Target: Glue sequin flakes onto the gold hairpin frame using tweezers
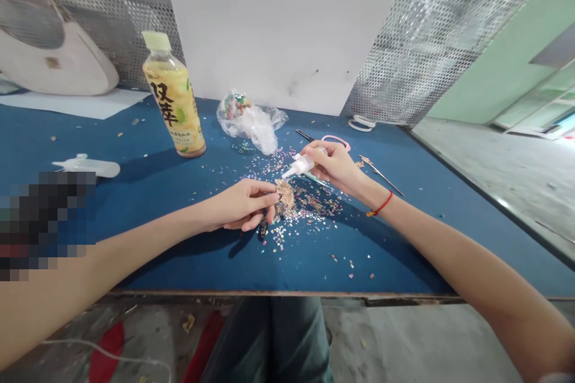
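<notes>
Here we go, the left hand [240,206] pinches one gold glittery piece [284,193], the right hand [335,166] grips one white plastic nozzle bottle [302,164]!

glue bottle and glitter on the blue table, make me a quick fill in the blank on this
The left hand holds a gold glittery piece, and the white squeeze bottle is in the ____ hand.
The string bracelet on that hand's wrist is ____.
The tabletop under the scattered sequins is ____.

right, red, blue
</notes>
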The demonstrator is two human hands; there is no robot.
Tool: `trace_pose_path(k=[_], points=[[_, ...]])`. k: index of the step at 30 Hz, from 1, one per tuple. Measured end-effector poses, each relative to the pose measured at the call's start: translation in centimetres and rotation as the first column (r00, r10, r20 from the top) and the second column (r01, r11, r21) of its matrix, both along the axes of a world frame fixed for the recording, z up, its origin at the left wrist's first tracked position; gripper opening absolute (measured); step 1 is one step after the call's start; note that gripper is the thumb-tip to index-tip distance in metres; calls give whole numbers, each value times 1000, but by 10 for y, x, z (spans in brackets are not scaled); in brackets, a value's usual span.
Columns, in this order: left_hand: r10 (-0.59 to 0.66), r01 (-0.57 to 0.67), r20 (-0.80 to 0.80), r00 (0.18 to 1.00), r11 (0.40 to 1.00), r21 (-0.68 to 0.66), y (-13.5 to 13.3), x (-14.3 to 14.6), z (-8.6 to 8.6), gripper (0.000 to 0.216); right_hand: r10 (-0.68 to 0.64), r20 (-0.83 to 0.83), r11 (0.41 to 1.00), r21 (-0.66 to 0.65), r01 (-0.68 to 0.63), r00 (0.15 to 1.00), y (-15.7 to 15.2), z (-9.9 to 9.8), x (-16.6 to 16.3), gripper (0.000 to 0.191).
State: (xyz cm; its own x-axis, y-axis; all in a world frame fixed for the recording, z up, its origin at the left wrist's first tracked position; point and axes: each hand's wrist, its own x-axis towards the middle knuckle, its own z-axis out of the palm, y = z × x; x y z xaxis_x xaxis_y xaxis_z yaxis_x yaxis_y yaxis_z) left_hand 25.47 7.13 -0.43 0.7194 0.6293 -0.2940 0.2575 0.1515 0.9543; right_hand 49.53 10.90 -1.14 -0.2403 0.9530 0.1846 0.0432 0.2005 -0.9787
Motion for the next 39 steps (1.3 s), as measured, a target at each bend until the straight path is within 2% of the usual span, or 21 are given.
trace_pose_path(k=[9, 14, 20, 25, 32, 39], points=[[7, -7, -7, 1000, 1000, 11, 1, 1, -3, 27, -14, 75, 997, 83, 8, 997, -2, -5, -1, 23], [7, -6, -18, 1000, 999, 42, 1, 0, -3, 32, -45, 228, 983, 183, 2, 973, -4, 6, 2, 23], [3, -1, -32, 999, 998, 55, 0, -1, 0, 35, 10, 333, 964, 249, -98, 943, -3, 15, 9, 26], [8, -6, -38, 999, 998, 61, -1, 0, 3, 34, 53, 351, 941, 295, -165, 935, 1, 13, 15, 28], [3, 1, -44, 999, 997, 77, 0, -1, 1, 33, 67, 342, 922, 339, -190, 937, 7, 10, 20, 26], [8, -4, -42, 999, 997, 76, 2, -2, -2, 35, 103, 399, 888, 376, -266, 911, 2, 20, 26, 19]])
